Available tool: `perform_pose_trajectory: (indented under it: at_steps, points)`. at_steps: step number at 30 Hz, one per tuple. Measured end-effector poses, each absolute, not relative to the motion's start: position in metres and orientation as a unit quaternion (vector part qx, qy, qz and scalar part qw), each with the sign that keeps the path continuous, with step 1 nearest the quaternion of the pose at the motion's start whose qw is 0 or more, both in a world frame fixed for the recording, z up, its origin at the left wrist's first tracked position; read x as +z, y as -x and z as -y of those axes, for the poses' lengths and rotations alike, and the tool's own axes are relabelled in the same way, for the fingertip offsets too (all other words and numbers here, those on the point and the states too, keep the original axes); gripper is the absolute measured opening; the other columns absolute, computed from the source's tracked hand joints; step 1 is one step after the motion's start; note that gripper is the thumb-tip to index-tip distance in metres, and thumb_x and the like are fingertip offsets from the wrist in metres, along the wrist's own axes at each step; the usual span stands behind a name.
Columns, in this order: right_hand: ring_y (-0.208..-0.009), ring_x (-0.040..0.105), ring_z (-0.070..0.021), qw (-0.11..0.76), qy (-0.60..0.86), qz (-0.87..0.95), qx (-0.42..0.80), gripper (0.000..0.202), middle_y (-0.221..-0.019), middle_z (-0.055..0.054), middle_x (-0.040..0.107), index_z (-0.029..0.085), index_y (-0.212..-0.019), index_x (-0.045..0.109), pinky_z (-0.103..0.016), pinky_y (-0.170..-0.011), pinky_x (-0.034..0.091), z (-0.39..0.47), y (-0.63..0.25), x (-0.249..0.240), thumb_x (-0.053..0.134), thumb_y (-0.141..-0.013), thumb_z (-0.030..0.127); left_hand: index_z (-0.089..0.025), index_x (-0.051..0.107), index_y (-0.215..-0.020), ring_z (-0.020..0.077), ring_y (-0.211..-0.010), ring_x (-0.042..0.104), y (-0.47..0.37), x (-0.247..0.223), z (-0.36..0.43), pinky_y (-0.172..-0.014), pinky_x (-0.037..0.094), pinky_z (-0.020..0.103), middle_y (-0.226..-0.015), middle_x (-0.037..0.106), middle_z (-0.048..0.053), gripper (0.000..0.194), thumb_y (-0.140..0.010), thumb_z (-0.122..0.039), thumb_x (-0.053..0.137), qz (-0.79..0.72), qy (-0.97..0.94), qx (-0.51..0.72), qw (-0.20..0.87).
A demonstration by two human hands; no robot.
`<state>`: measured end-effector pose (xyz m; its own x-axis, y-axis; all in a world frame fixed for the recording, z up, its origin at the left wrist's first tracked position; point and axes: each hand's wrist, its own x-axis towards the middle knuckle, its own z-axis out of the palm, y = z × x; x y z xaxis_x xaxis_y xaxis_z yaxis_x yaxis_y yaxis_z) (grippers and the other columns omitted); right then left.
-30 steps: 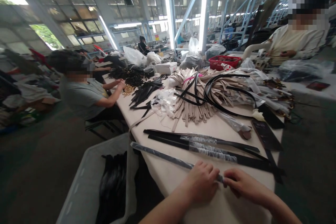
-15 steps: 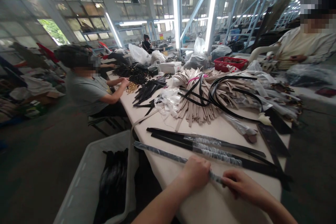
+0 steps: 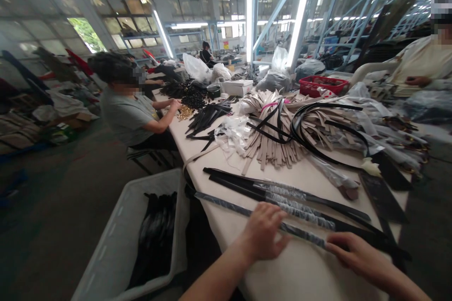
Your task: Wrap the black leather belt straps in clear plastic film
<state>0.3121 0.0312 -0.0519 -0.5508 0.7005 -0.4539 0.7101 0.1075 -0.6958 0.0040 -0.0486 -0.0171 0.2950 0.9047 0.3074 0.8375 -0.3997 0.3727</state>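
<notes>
A long black strap in a clear plastic sleeve (image 3: 226, 204) lies slantwise along the near edge of the table. My right hand (image 3: 360, 256) pinches its right end between thumb and fingers. Over the middle of the same strap is my left hand (image 3: 264, 233), thumb spread away from the loosely bent fingers; it hides a short stretch of the strap. Just beyond lie more black straps (image 3: 240, 190), with wrinkled clear plastic (image 3: 300, 207) around their middle parts.
A large bundle of beige strips (image 3: 271, 150) and looped black straps (image 3: 294, 124) covers the table's middle. At lower left stands a white bin (image 3: 116, 225) holding black pieces. A co-worker (image 3: 123, 113) sits at the left edge; another person (image 3: 420, 66) is at far right.
My right hand has moved right along the strap, away from the left hand. The left hand's fingers have loosened and its thumb has come away. The view has shifted slightly left.
</notes>
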Motion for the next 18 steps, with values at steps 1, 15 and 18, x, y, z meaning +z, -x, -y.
perform_pose_trajectory:
  at_steps: [1,15,18]
  points:
    - [-0.071,0.064,-0.0245,-0.005,-0.495,-0.760,-0.420,0.034,-0.077,-0.008,0.071,0.021,-0.085,0.071,-0.033,-0.066,0.048,-0.036,-0.324,-0.051,0.058,-0.086,0.053,-0.022,0.055,-0.119,0.0282,-0.113,0.056,0.027,-0.015,0.055,-0.102,0.042,0.045,-0.116,0.063,0.013,0.033,-0.090,-0.038,0.055,-0.618,-0.730,0.290,0.037]
    - [-0.119,0.049,-0.0304,-0.134,-0.319,-0.905,-0.247,0.055,-0.129,-0.016,0.057,0.013,-0.134,0.047,-0.041,-0.102,0.037,0.033,0.030,0.006,0.059,-0.082,0.023,-0.020,0.054,-0.067,0.0176,-0.060,0.050,0.215,-0.037,0.083,-0.057,0.040,0.027,-0.058,0.050,-0.002,0.053,-0.079,-0.071,0.048,-0.784,-0.411,0.381,0.267]
    - [-0.106,0.054,-0.0320,-0.104,-0.298,-0.926,-0.206,0.050,-0.116,-0.018,0.062,0.008,-0.123,0.054,-0.049,-0.101,0.034,0.034,0.078,0.002,0.060,-0.079,0.033,-0.020,0.054,-0.067,0.0181,-0.067,0.054,0.211,-0.025,0.103,-0.063,0.043,0.026,-0.064,0.058,-0.001,0.043,-0.087,-0.058,0.048,-0.767,-0.493,0.362,0.194]
